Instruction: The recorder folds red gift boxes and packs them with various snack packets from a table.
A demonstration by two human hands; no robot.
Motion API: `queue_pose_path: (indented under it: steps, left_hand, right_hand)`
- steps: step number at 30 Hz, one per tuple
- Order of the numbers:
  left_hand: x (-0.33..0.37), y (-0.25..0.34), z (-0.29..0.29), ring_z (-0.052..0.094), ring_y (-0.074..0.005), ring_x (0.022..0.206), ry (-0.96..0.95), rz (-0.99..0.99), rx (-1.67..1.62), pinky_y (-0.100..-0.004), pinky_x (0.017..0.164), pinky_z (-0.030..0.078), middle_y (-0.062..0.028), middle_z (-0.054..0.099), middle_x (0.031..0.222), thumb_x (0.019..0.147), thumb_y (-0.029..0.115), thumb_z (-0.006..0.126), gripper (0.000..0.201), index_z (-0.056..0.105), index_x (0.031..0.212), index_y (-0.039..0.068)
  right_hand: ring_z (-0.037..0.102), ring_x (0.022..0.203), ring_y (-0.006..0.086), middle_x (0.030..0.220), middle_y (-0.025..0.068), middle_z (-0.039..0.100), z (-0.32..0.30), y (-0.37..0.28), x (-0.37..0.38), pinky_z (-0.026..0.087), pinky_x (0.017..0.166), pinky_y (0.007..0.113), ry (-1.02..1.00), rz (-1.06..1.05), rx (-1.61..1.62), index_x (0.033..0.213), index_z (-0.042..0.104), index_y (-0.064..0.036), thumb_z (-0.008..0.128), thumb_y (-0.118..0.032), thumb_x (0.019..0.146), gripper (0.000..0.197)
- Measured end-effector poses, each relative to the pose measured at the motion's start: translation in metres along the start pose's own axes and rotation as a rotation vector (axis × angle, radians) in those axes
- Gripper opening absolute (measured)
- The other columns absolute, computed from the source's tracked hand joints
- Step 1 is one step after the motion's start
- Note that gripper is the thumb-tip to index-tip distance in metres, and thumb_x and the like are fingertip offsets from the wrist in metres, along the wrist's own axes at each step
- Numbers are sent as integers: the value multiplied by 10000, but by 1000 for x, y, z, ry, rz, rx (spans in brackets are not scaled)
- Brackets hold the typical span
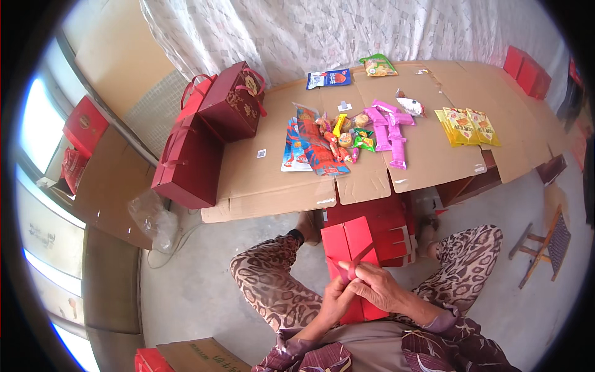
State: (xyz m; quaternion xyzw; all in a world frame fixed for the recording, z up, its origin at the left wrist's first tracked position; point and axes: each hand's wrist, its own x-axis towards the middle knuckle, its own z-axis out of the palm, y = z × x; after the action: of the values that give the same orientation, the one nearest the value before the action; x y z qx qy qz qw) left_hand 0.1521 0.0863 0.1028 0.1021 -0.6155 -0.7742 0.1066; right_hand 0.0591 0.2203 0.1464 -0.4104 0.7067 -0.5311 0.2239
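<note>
A bright red gift box (344, 238) stands between my knees, below the front edge of the table. Over its top, my left hand (338, 296) and my right hand (377, 286) meet, both closed on a dark red ribbon (362, 254). The ribbon bunches at my fingers, and one length slants up to the right across the box. My fingers hide how the ribbon is looped or knotted. Under the table, just beyond this box, several darker red boxes (387, 214) are stacked.
Cardboard (248, 180) covers the table. On it lie pink snack packets (396, 133), mixed small sweets (344, 139), a red-blue bag (316, 146) and yellow packets (468, 127). Maroon gift boxes (192, 164) stand at the left. A small stool (548, 242) is on the floor at right.
</note>
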Motion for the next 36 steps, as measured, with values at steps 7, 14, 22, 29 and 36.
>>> queue_pose_path:
  steps: [7,14,22,29,36]
  left_hand:
    - [4,135,-3,402,-89,475,217,325,18,-250,438,311,-27,486,579,1040,222,451,334,541,782,30]
    - [54,254,-59,294,-62,478,257,437,-2,-250,444,246,31,352,584,1047,260,470,334,459,755,96]
    - [68,327,-50,259,-58,479,448,718,203,-242,435,216,24,330,577,1060,236,444,371,406,717,103]
    - [179,343,-141,312,-43,492,506,800,424,-221,432,198,36,415,594,1012,272,558,329,527,740,89]
    - [248,319,-261,598,-123,685,475,291,804,-285,633,465,-22,635,753,959,402,591,394,666,935,16]
  right_hand:
    - [627,1055,273,1177,171,641,-38,-44,-2,494,869,346,292,-285,167,1147,652,-3,553,-234,994,294]
    - [635,1006,228,1141,141,658,-54,-15,-18,493,839,317,450,-134,41,1062,668,12,540,-194,1002,250]
    - [634,1006,195,1087,113,670,-39,26,-35,489,871,307,407,34,158,1051,673,18,536,-131,995,210]
    - [633,1004,172,1062,94,674,-30,37,-32,488,894,295,346,107,241,1073,665,20,529,-133,1006,215]
    - [636,958,141,995,76,685,-23,53,-38,487,880,284,310,193,325,1072,667,26,532,-142,1006,225]
